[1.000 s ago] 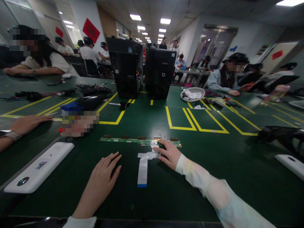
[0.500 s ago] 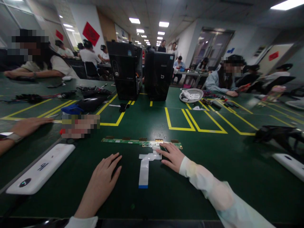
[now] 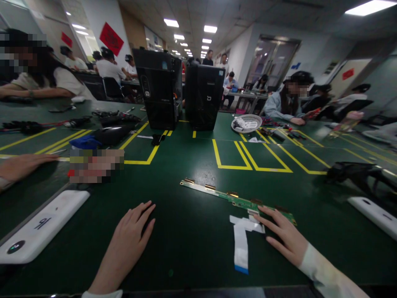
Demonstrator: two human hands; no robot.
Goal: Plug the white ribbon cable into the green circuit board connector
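A long, narrow green circuit board (image 3: pixel 217 193) lies slantwise on the green tabletop, its right end nearer to me. From its lower edge a white ribbon cable (image 3: pixel 241 248) with a blue tip runs toward me, folded across itself near the board. My right hand (image 3: pixel 283 234) has its fingers stretched out, with the fingertips touching the board and the cable close to where they join. Flat on the table to the left rests my left hand (image 3: pixel 132 240), fingers extended and holding nothing, apart from the board.
Two black computer towers (image 3: pixel 201 97) stand at the back. A white basket (image 3: pixel 246 123) holds small parts. White devices lie at left (image 3: pixel 43 225) and right (image 3: pixel 374 215). Another person's hand (image 3: pixel 26 167) is at the left, and yellow tape (image 3: pixel 235 167) marks the table.
My right hand has shifted right and toward me, and the board and ribbon cable have moved with it. The board has turned from nearly level to slanting. My left hand stays put.
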